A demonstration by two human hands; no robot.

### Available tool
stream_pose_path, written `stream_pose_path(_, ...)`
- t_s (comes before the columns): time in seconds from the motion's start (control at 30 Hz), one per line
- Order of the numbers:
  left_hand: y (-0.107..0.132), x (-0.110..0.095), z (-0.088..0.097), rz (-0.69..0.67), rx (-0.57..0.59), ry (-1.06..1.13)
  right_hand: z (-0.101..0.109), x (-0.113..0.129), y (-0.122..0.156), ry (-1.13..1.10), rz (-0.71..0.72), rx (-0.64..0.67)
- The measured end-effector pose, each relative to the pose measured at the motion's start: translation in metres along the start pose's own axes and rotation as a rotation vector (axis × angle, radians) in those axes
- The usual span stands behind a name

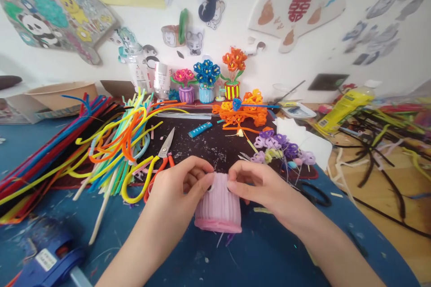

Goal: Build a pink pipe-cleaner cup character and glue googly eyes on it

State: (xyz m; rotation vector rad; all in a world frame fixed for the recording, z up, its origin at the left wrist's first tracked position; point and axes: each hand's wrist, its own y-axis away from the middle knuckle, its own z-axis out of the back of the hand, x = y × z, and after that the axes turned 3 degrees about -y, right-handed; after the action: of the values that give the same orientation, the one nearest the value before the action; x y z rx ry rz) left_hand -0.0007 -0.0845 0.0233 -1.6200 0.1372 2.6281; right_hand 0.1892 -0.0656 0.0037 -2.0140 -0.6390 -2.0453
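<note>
A small pink pot [220, 206] covered in upright fuzzy strips, with a brighter pink rim at its lower end, is held in front of me over the mat. My left hand [183, 190] pinches its upper left side between thumb and fingers. On the opposite side my right hand [254, 184] grips it the same way. Small dark-and-white round pieces, like googly eyes, peek out by both thumbs; my fingers partly cover them. Orange-handled scissors [164, 150] lie beyond my left hand. Purple pipe-cleaner flowers [278, 143] rest past my right hand, close to black-handled scissors [314, 193].
Bundles of pipe cleaners [117, 143] spread across the left. A blue glue gun [54, 251] sits at the front left. Pots of finished flowers [206, 83] line the wall, with orange flowers [254, 110] before them. A yellow bottle [346, 105] leans at the right.
</note>
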Motion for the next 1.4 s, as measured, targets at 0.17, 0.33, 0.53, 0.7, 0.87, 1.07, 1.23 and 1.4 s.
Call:
stream_pose_path(0.17,0.0,0.002,0.0,-0.005,-0.013,-0.019,0.0,-0.003,-0.001,0.102,0.062,-0.069)
stream_pose_path(0.33,0.0,0.001,0.001,-0.006,-0.008,0.008,0.001,-0.003,0.001,0.099,0.048,-0.059)
stream_pose_path(0.53,0.0,0.001,0.002,-0.018,-0.01,0.001,0.002,0.001,0.003,0.089,0.026,-0.059)
stream_pose_path(0.7,0.001,0.001,0.003,-0.015,-0.005,-0.024,0.006,0.002,0.003,0.029,0.036,-0.022)
stream_pose_path(0.87,0.001,0.0,0.005,-0.012,0.001,-0.049,0.01,0.001,0.003,0.041,0.042,0.017)
stream_pose_path(1.07,0.001,0.0,0.005,-0.019,-0.007,-0.061,0.011,-0.001,0.004,0.045,0.036,0.024)
stream_pose_path(1.23,0.001,0.0,0.006,-0.018,0.005,-0.066,0.013,-0.004,0.003,0.05,0.026,0.033)
stream_pose_path(1.4,0.0,0.003,0.007,-0.024,-0.004,-0.058,0.016,-0.003,0.003,0.048,0.038,0.049)
